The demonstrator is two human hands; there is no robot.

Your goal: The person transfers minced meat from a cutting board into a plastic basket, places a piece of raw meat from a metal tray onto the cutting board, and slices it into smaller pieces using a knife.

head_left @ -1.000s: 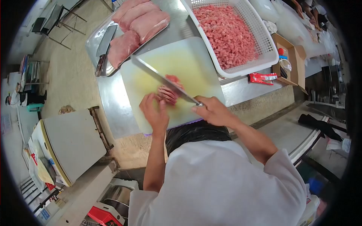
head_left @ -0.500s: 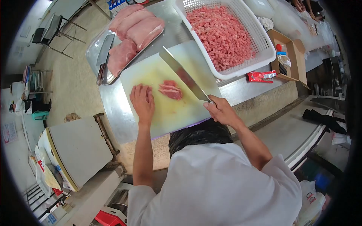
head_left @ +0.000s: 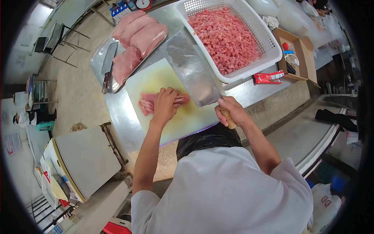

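My right hand (head_left: 232, 111) is wrapped round the wooden handle of a broad cleaver (head_left: 194, 72), its blade turned flat over the right part of the cutting board (head_left: 175, 126). On the board, my left hand (head_left: 165, 104) rests with bent fingers on strips of pink meat (head_left: 146, 104). Meat shows on both sides of that hand; its fingertips press on the pile. Between the blade and the meat strips there is a small gap.
A metal tray (head_left: 96, 58) at upper left holds large meat slabs (head_left: 146, 38) and a second knife (head_left: 108, 62). Diced meat fills a white basket (head_left: 271, 50) at upper right. Beside it lie a red packet (head_left: 269, 77) and an open cardboard box (head_left: 310, 64).
My left hand has moved right onto the meat, and more strips now show to its left. The cleaver has turned from nearly edge-on to broad side up.
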